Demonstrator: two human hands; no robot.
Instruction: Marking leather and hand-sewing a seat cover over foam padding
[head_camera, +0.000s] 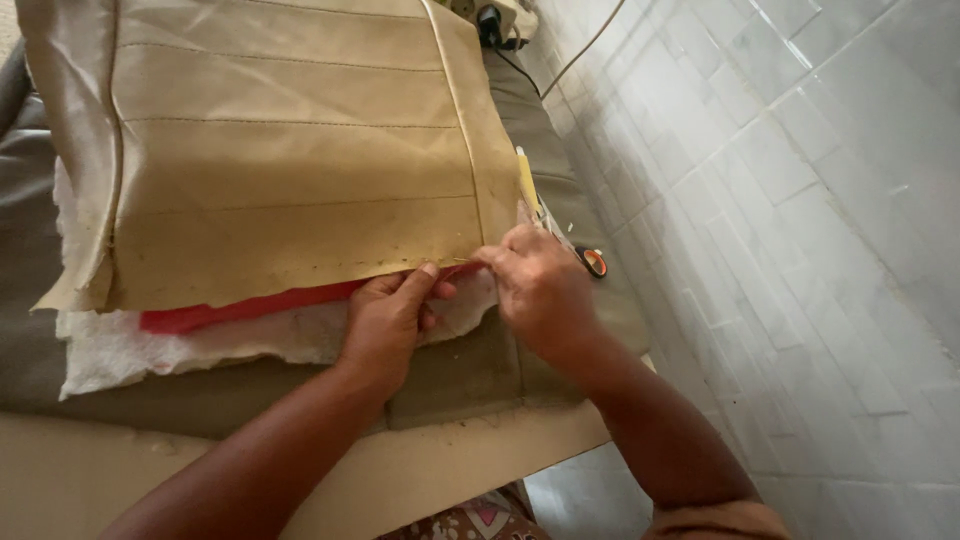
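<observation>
White wall tiles (800, 200) run down the side of a bench (100, 480) draped in grey-olive fabric (470, 370). On it lies a tan leatherette cover (290, 150), quilted with straight stitched lines across and a piped seam running lengthwise; its near edge shows a row of small stitch holes. Under that edge peek a red fabric layer (230, 310) and ragged white padding (180, 345). The left hand (385, 325) is pinched narrow, thumb and fingers clamping the cover's near edge. The right hand (540, 290), just beside it, is closed with fingertips nipping the same edge at the piped seam; whether it grips a thread or tool I cannot tell. Beyond the cover's seam, toward the tiles, lie a yellow stick-like tool (526, 178) and a small orange-and-black object (594, 262).
</observation>
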